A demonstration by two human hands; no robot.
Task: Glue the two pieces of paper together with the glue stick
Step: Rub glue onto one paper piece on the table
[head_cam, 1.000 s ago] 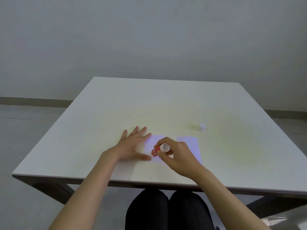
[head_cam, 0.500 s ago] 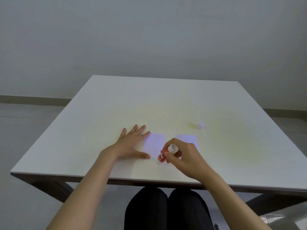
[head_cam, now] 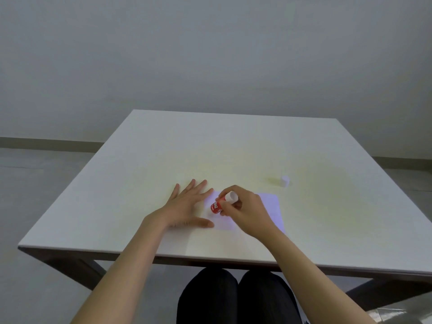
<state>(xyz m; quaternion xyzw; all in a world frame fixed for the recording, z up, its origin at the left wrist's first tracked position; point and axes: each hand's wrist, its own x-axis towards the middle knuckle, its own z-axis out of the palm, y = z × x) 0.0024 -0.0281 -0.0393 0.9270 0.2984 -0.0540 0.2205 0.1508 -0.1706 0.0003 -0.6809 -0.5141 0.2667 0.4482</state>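
Observation:
Two pale lilac sheets of paper lie side by side near the table's front edge. The left paper (head_cam: pixel 222 220) is pinned by my left hand (head_cam: pixel 187 208), which lies flat with fingers spread on its left edge. My right hand (head_cam: pixel 243 210) grips a red glue stick (head_cam: pixel 221 203) with a white end, tilted, its lower tip pressed on the left paper. The right paper (head_cam: pixel 272 206) is partly hidden under my right hand and wrist.
A small white cap (head_cam: pixel 285 181) stands on the white table (head_cam: pixel 233 148) to the far right of the papers. The table's front edge runs just above my knees (head_cam: pixel 236 298). A grey wall stands behind.
The glue stick slid toward me and to the right over the left paper, then back away and to the left. My left hand stayed flat in place.

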